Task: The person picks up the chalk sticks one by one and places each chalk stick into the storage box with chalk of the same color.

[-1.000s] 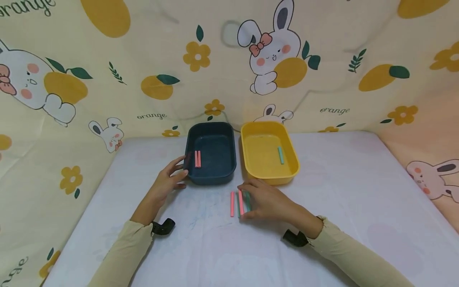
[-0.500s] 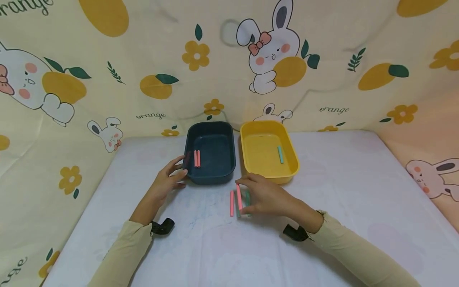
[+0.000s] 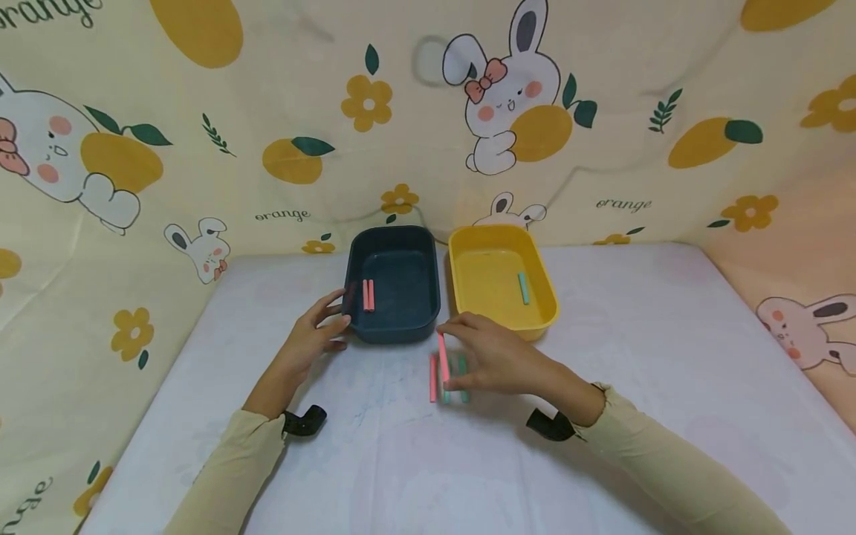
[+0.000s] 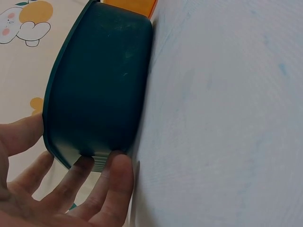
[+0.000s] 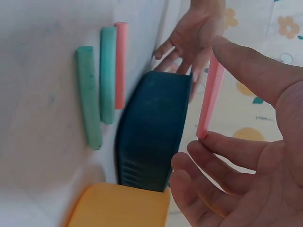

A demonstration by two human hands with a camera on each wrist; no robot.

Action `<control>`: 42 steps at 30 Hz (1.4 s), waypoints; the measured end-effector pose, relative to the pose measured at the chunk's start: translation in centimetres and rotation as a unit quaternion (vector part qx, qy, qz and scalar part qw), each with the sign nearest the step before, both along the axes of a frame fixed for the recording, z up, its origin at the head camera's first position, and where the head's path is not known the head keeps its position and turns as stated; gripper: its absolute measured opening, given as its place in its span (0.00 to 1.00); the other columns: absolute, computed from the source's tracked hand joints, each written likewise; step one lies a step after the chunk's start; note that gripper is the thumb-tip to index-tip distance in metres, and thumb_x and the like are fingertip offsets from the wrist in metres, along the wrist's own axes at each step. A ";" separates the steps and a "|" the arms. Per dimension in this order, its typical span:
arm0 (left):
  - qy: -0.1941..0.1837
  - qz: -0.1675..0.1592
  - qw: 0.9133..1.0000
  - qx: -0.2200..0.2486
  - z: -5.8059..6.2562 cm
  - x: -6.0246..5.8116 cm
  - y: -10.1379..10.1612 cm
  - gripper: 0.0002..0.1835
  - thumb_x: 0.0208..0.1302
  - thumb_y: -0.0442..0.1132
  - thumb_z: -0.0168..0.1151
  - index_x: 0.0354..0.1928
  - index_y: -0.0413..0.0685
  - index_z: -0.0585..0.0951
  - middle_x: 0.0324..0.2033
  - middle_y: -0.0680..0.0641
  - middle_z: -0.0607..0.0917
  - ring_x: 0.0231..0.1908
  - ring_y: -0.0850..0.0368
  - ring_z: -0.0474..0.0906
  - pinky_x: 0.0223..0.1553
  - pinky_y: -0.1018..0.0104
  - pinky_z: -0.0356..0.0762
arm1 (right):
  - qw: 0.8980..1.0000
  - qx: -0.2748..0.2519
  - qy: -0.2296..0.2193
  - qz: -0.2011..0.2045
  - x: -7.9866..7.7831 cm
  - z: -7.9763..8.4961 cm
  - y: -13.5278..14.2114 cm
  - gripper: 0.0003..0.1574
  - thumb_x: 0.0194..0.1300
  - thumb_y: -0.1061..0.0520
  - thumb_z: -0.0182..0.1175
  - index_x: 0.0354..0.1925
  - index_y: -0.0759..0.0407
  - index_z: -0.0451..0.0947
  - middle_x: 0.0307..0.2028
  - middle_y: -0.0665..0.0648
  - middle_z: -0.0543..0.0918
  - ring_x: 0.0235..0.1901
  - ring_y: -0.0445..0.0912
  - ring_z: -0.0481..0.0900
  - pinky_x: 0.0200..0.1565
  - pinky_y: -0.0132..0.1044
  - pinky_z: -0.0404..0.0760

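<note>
Pinching a pink stick (image 3: 443, 360) by its two ends between thumb and forefinger of the right hand (image 3: 491, 357), with the other fingers loosely bent. Holding that stick up off the table (image 3: 374, 475), just in front of the tubs and above a row of loose sticks. Touching the left side of a dark blue tub (image 3: 394, 336) with the spread fingers of the left hand (image 3: 309, 338), and bringing its thumb to the rim. Working with both hands well apart. Seeing on the table, from left to right, one loose pink stick (image 3: 432, 377) and two green sticks (image 5: 108, 75), all roughly parallel. Finding two more pink sticks (image 3: 371, 296) side by side in the dark blue tub, near its left wall. Finding one short green stick (image 3: 524, 288) in the yellow tub (image 3: 481, 297), toward its right wall. Noting a rabbit-print cloth (image 3: 401, 163) behind the tubs.
</note>
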State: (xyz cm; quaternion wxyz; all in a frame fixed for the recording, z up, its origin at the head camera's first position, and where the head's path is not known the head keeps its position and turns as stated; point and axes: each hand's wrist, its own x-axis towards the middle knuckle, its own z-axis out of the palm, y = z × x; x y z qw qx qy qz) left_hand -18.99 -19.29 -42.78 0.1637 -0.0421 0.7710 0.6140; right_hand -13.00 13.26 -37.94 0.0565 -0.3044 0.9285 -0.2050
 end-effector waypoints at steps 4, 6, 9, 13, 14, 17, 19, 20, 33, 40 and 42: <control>0.000 0.002 1.000 -0.003 0.0 0.0 0.0 0.33 0.74 0.44 0.56 0.76 0.70 0.58 0.75 0.44 0.63 0.62 0.42 0.74 0.59 0.54 0.79 | 1.000 -0.001 -0.001 0.000 0.0 0.5 -0.3 0.53 0.51 0.37 0.75 0.70 0.54 0.69 0.64 0.54 0.74 0.63 0.49 0.72 0.64 0.47 0.75; 0.000 0.001 1.000 -0.002 0.0 0.0 0.1 0.33 0.74 0.44 0.56 0.76 0.70 0.58 0.75 0.44 0.63 0.62 0.42 0.74 0.59 0.54 0.79 | 1.000 -0.002 -0.004 -0.002 0.0 0.6 -0.4 0.54 0.51 0.37 0.75 0.70 0.53 0.68 0.64 0.54 0.74 0.64 0.49 0.72 0.64 0.47 0.75; 0.003 -0.003 1.000 0.000 0.0 0.0 0.1 0.33 0.75 0.43 0.55 0.77 0.69 0.57 0.75 0.43 0.62 0.62 0.41 0.74 0.59 0.53 0.79 | 1.000 0.004 -0.008 -0.007 -0.1 0.8 -0.7 0.54 0.50 0.36 0.75 0.70 0.52 0.68 0.65 0.53 0.73 0.64 0.49 0.71 0.64 0.47 0.75; 0.003 -0.003 1.000 -0.001 0.0 0.0 -0.1 0.33 0.75 0.43 0.55 0.77 0.69 0.57 0.75 0.43 0.61 0.63 0.40 0.73 0.61 0.52 0.78 | 1.000 0.013 -0.002 -0.001 -0.7 1.0 -1.0 0.54 0.51 0.35 0.75 0.70 0.52 0.68 0.66 0.53 0.73 0.64 0.49 0.72 0.63 0.47 0.76; 0.003 -0.003 1.000 -0.001 0.1 0.0 -0.1 0.33 0.75 0.43 0.55 0.77 0.70 0.57 0.75 0.43 0.61 0.63 0.40 0.73 0.61 0.52 0.78 | 1.000 0.017 0.000 0.001 -0.9 1.0 -1.1 0.54 0.51 0.35 0.75 0.70 0.51 0.68 0.65 0.53 0.73 0.64 0.49 0.72 0.63 0.46 0.76; 0.003 -0.004 1.000 -0.001 0.1 0.0 -0.2 0.33 0.75 0.44 0.55 0.77 0.70 0.57 0.75 0.43 0.61 0.63 0.41 0.73 0.61 0.52 0.78 | 1.000 0.023 0.004 0.003 -1.5 1.1 -1.5 0.54 0.51 0.35 0.74 0.70 0.52 0.69 0.65 0.53 0.74 0.63 0.48 0.73 0.62 0.45 0.77; 0.002 -0.004 1.000 -0.001 0.1 0.0 -0.2 0.33 0.75 0.45 0.55 0.77 0.70 0.57 0.75 0.43 0.61 0.63 0.41 0.73 0.60 0.53 0.79 | 1.000 0.028 -0.001 -0.001 -1.9 1.2 -1.7 0.54 0.51 0.34 0.75 0.70 0.52 0.69 0.65 0.53 0.74 0.63 0.48 0.73 0.63 0.44 0.77; 0.001 -0.004 1.000 -0.001 0.1 0.0 -0.2 0.33 0.74 0.45 0.56 0.77 0.70 0.57 0.75 0.43 0.61 0.63 0.41 0.73 0.59 0.54 0.79 | 1.000 0.029 -0.004 -0.003 -2.0 1.3 -1.9 0.54 0.51 0.35 0.75 0.70 0.52 0.69 0.65 0.53 0.74 0.63 0.48 0.73 0.62 0.44 0.77; -0.002 0.001 1.000 -0.001 -0.1 0.0 0.1 0.33 0.74 0.45 0.57 0.76 0.71 0.58 0.75 0.45 0.62 0.61 0.43 0.75 0.56 0.58 0.81 | 0.999 0.024 -0.032 -0.016 -3.8 2.0 -2.9 0.54 0.51 0.34 0.74 0.71 0.50 0.67 0.67 0.54 0.71 0.65 0.50 0.72 0.64 0.48 0.76; 0.001 -0.003 1.000 0.000 0.0 0.0 0.0 0.33 0.75 0.44 0.55 0.76 0.69 0.57 0.75 0.44 0.62 0.61 0.42 0.74 0.57 0.56 0.81 | 0.999 0.028 -0.042 -0.018 -4.5 1.8 -3.3 0.54 0.52 0.35 0.74 0.72 0.49 0.66 0.68 0.54 0.70 0.66 0.50 0.70 0.65 0.48 0.75; 0.002 -0.004 1.000 0.002 0.0 0.1 0.0 0.33 0.75 0.43 0.55 0.77 0.69 0.57 0.75 0.43 0.61 0.62 0.41 0.73 0.58 0.55 0.80 | 0.999 0.029 -0.042 -0.018 -4.7 1.9 -3.4 0.53 0.53 0.36 0.74 0.72 0.49 0.66 0.68 0.54 0.70 0.66 0.50 0.70 0.65 0.48 0.75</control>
